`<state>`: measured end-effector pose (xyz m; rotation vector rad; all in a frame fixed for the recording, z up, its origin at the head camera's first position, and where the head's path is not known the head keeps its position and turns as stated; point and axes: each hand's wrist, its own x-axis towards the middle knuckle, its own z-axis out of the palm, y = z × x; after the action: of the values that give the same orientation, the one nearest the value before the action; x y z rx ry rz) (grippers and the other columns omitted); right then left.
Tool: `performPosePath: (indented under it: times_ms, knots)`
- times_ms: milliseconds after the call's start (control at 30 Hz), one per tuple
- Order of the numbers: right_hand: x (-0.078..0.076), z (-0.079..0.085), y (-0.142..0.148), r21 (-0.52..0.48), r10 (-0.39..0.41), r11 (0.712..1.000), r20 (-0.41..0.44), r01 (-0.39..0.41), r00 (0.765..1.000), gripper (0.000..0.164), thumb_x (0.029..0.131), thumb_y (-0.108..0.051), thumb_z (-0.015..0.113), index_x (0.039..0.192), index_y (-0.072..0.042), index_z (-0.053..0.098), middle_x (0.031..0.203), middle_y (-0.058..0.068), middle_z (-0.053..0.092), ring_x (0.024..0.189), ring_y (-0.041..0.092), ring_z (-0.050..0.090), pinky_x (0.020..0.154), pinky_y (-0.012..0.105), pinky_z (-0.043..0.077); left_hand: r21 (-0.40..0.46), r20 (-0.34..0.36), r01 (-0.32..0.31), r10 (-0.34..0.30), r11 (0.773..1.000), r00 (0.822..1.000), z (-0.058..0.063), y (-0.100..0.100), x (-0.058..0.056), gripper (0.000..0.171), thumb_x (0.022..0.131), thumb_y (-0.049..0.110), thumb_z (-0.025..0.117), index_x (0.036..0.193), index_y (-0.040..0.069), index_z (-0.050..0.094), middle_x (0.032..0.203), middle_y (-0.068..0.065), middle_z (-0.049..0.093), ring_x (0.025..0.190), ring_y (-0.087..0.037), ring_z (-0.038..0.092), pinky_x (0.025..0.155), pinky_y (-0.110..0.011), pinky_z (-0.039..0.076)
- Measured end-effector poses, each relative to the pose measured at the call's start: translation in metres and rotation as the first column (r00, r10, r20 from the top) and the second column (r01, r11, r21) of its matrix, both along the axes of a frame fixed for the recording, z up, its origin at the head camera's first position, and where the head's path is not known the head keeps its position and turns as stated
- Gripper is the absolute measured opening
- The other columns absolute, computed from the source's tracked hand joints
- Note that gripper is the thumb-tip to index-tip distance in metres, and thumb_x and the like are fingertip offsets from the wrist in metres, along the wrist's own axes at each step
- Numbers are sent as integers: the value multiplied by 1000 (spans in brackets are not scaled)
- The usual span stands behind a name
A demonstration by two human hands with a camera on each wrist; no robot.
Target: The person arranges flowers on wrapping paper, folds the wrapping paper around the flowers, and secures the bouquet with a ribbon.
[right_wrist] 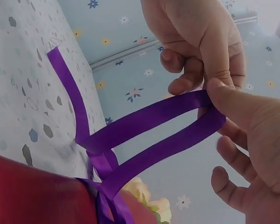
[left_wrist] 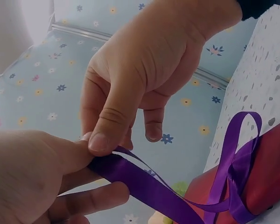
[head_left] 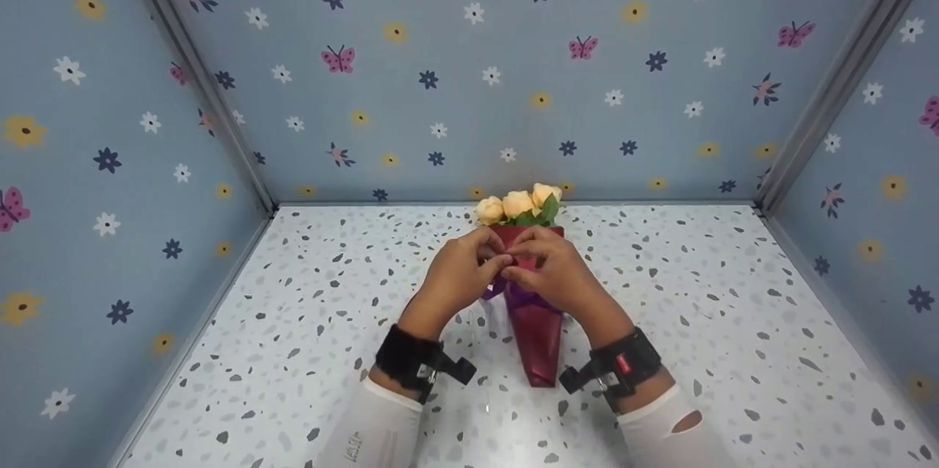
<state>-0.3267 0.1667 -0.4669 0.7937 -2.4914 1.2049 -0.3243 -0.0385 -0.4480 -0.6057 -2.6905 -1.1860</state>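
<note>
A bouquet lies on the table, its red wrapper (head_left: 538,343) narrowing toward me and cream roses (head_left: 518,204) showing at the far end. Purple ribbon (head_left: 524,298) goes around the wrapper. Above it my left hand (head_left: 462,270) and right hand (head_left: 557,270) meet fingertip to fingertip. Both pinch the ribbon where it doubles over, as the left wrist view shows at the ribbon (left_wrist: 144,184). From there two strands of ribbon (right_wrist: 154,119) run down to the wrapper in the right wrist view. A cut ribbon tail (right_wrist: 67,88) sticks out over the table.
The speckled white table (head_left: 352,351) meets a blue flowered back wall (head_left: 469,86) just behind the roses. Side walls (head_left: 88,218) with metal corner strips (head_left: 198,79) stand at left and right. Black wrist straps with cameras (head_left: 623,362) sit on both wrists.
</note>
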Motion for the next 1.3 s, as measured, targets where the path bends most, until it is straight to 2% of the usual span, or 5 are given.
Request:
performPosePath:
  times_ms: [267, 533, 700, 1033, 1300]
  knots:
    - [-1, -2, 9, 0, 64, 998, 32, -64, 997, 24, 96, -14, 78, 120, -12, 79, 106, 4, 70, 88, 13, 66, 78, 30, 60, -76, -50, -2, -2, 997, 999, 1, 2, 1, 10, 101, 24, 72, 109, 22, 67, 108, 1, 81, 93, -20, 75, 81, -43, 58]
    - [-5, -3, 11, -52, -3, 999, -103, -2, 995, 8, 92, -14, 83, 97, -20, 80, 98, -2, 72, 83, 12, 66, 68, 36, 59, -71, -145, 39, -49, 997, 988, -2, 6, -1, 21, 101, 30, 73, 117, 19, 67, 111, 1, 81, 93, -21, 76, 81, -41, 60]
    - [-6, -4, 14, -88, -20, 996, -47, 16, 999, 7, 90, -12, 81, 94, -17, 77, 104, -4, 79, 80, 11, 67, 66, 28, 56, -60, -159, 0, -10, 998, 987, -6, 2, -7, 16, 104, 32, 68, 112, 18, 70, 106, 3, 77, 92, -19, 71, 80, -39, 57]
    - [-5, -6, 13, -94, -34, 995, 97, 44, 995, 9, 89, -15, 85, 96, -16, 80, 93, -3, 79, 86, 13, 72, 78, 35, 58, -245, -49, -21, 9, 969, 999, -49, 1, -34, 12, 103, 14, 67, 112, 12, 74, 118, -6, 72, 120, -26, 65, 105, -44, 54]
    - [-6, -8, 14, -67, -65, 995, 86, 71, 994, 17, 91, -16, 84, 108, -16, 82, 104, -3, 81, 93, 15, 72, 87, 48, 58, -402, 11, -47, 56, 914, 998, -76, 2, -38, 41, 93, 9, 75, 130, 26, 73, 121, -2, 74, 116, -30, 65, 95, -50, 57]
